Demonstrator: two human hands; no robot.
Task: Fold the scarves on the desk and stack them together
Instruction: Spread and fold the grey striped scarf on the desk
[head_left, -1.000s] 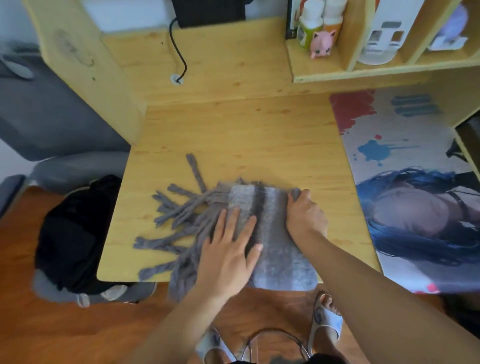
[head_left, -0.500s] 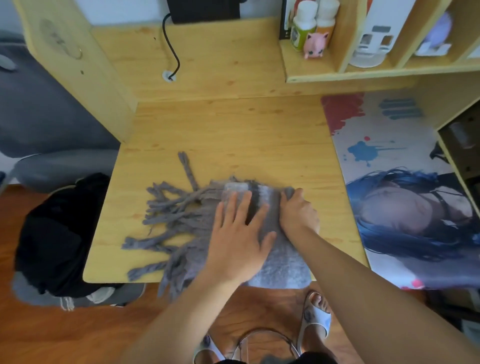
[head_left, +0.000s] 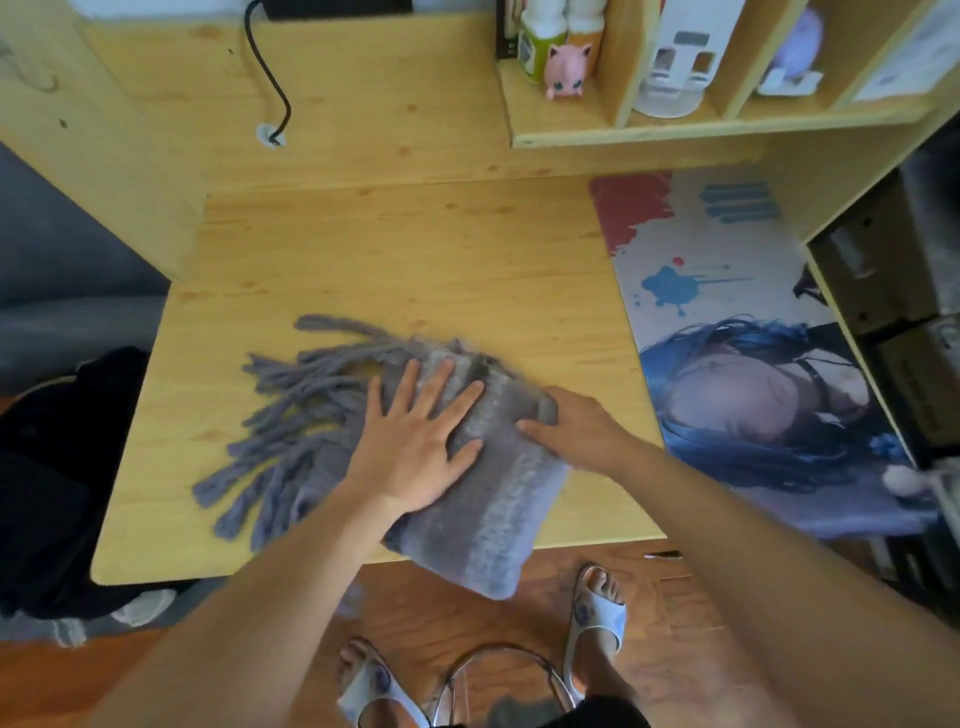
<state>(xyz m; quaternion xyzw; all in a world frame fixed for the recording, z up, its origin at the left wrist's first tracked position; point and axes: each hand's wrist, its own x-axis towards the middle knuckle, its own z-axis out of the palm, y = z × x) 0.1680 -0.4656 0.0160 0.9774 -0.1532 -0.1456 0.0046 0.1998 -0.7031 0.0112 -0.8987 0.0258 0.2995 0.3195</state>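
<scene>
A folded grey scarf lies on the wooden desk near its front edge. Its near end hangs over that edge, and its thick fringe spreads to the left. My left hand presses flat on the folded part with fingers spread. At the scarf's upper right corner, my right hand grips the edge, thumb on top and fingers curled over the corner. Only this one scarf is visible on the desk.
A printed desk mat covers the right side. Behind it a shelf holds bottles, a pink figure and a white device. A black cable runs down the back panel. Dark clothing is piled on a seat at the left.
The folded scarf has turned, its near end now pointing right and hanging further over the front edge. My left hand slid up onto the folded part. My right hand stays at the corner.
</scene>
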